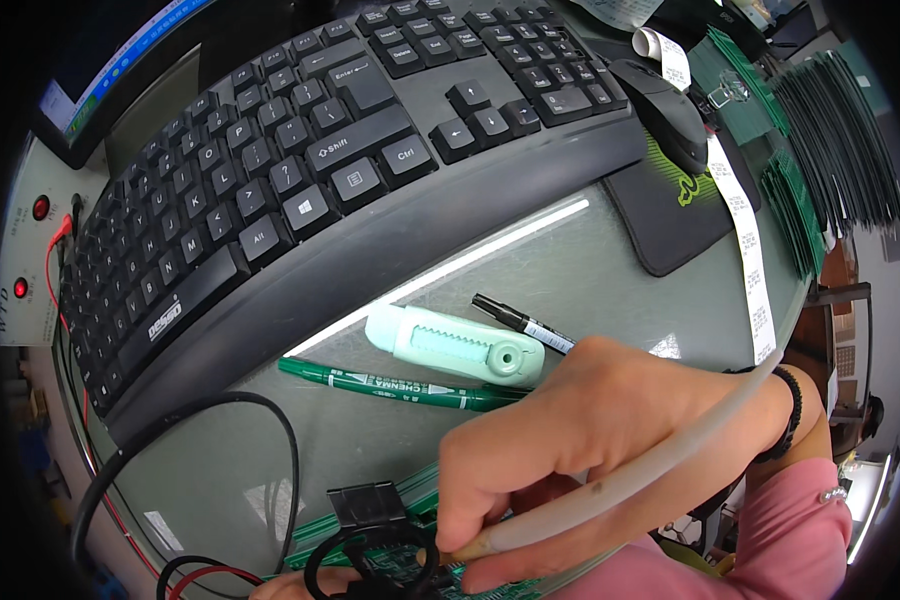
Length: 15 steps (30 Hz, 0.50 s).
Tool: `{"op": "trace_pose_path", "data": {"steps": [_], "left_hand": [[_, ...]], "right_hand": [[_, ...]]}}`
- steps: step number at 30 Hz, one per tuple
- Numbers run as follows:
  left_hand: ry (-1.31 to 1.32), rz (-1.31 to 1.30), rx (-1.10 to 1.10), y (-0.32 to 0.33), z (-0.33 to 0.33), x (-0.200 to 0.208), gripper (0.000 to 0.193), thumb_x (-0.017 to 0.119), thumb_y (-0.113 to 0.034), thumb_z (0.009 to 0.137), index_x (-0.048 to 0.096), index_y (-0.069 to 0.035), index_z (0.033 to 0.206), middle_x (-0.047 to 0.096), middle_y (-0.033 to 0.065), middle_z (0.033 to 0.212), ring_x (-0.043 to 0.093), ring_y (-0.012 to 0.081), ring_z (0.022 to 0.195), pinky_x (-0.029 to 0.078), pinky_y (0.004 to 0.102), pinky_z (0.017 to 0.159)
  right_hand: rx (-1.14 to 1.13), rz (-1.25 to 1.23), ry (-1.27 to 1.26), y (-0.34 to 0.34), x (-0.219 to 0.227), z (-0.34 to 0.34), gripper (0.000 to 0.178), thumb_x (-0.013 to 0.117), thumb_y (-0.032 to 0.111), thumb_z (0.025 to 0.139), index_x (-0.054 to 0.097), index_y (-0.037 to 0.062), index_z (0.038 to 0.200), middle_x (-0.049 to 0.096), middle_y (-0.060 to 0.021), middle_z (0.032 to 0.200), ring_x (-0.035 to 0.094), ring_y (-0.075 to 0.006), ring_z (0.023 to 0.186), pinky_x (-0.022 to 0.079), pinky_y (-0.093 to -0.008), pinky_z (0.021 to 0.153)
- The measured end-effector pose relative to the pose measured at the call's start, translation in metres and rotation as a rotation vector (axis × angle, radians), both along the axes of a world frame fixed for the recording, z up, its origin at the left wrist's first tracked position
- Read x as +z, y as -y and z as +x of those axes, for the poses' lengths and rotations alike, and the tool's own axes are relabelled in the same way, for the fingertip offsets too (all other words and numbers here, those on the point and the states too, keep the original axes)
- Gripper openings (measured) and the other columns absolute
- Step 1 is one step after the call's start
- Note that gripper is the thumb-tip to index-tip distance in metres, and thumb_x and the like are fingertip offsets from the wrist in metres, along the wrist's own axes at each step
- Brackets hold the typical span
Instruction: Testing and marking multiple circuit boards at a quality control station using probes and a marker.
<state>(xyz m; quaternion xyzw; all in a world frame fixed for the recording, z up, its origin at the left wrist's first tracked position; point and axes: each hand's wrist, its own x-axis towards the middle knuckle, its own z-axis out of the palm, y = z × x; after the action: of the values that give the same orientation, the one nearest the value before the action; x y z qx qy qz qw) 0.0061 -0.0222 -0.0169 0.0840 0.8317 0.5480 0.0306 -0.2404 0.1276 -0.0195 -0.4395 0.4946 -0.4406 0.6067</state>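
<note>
My right hand [590,430] comes in from the right, its fingers closed round the lower end of a whitish, bendy tube [610,490]. The tube's yellowish end points down at a green circuit board [405,562] at the lower edge. My left hand [305,584] shows only in part at the bottom, beside the board; its fingers are mostly hidden. A black ring-shaped part with a square tab [368,505] lies over the board and hides some of it. Past my right knuckles lie a mint-green correction tape [460,342], a green marker [390,388] and a black marker [520,320].
A black keyboard [270,170] fills the far left, below a monitor [110,70]. A mouse [665,115] sits on a dark pad [660,225], with a paper label strip [745,250] alongside. Black and red cables [288,440] loop at lower left. Stacked boards [835,140] stand far right.
</note>
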Motion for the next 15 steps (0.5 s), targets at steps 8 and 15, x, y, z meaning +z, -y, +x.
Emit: {"op": "trace_pose_path", "data": {"steps": [8,15], "left_hand": [[-0.018,0.025,0.014,-0.013,0.001,0.006,0.034,0.05,-0.025,0.082,0.066,0.005,0.085,0.061,0.0215,0.098,0.056,0.0403,0.102,0.042,0.0523,0.096],[-0.029,0.02,0.008,-0.009,0.002,0.007,0.033,0.05,-0.025,0.082,0.065,0.005,0.084,0.061,0.0213,0.097,0.056,0.0395,0.1,0.043,0.0515,0.095]], "right_hand": [[0.08,0.083,-0.117,0.008,0.012,-0.008,0.012,0.072,0.008,0.08,0.062,0.0027,0.084,0.065,-0.0032,0.07,0.061,-0.0117,0.064,0.046,-0.0248,0.056],[0.105,0.116,-0.07,0.01,0.006,-0.009,0.014,0.075,0.005,0.081,0.067,0.0021,0.091,0.068,0.0002,0.078,0.063,-0.0041,0.069,0.047,-0.0182,0.058]]}}
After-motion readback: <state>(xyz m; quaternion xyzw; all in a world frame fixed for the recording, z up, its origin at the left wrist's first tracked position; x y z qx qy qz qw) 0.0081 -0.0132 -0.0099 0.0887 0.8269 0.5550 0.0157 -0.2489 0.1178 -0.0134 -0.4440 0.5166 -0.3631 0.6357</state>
